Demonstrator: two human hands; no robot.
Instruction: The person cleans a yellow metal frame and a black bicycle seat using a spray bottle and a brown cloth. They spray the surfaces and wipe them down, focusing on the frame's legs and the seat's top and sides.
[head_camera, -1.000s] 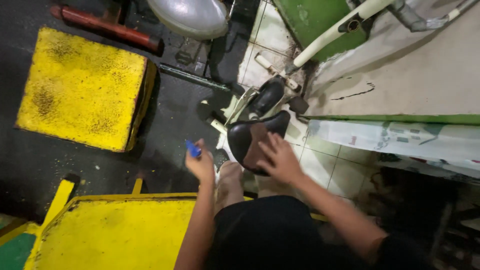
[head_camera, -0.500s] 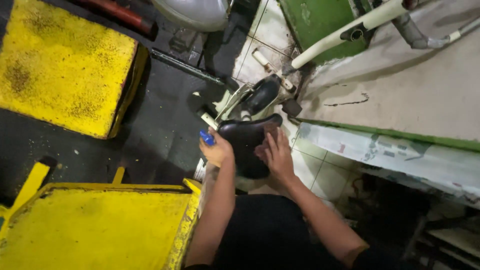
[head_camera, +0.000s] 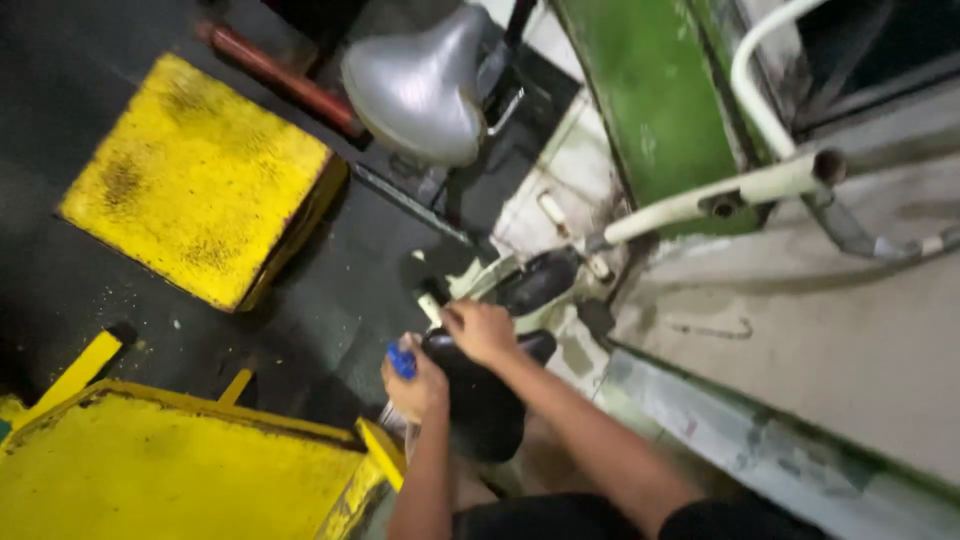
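Dark floor (head_camera: 330, 330) below me, with two yellow platforms: one (head_camera: 200, 235) up left, one (head_camera: 170, 475) near my left side. A green panel (head_camera: 660, 100) and white tube frame (head_camera: 720, 195) stand up right, and a grey seat (head_camera: 420, 85) lies at top centre. A pale concrete slab (head_camera: 820, 330) runs along my right.

The black seat (head_camera: 480, 395) sits directly under both my hands, just beside the near platform's corner. My right hand (head_camera: 480, 330) lies across its far end with the fingers curled over the edge, gripping it. My left hand (head_camera: 415, 380) is clenched round a small blue tool (head_camera: 402, 360) (only its tip shows), pressed against the seat's left side. Both forearms reach forward and down.
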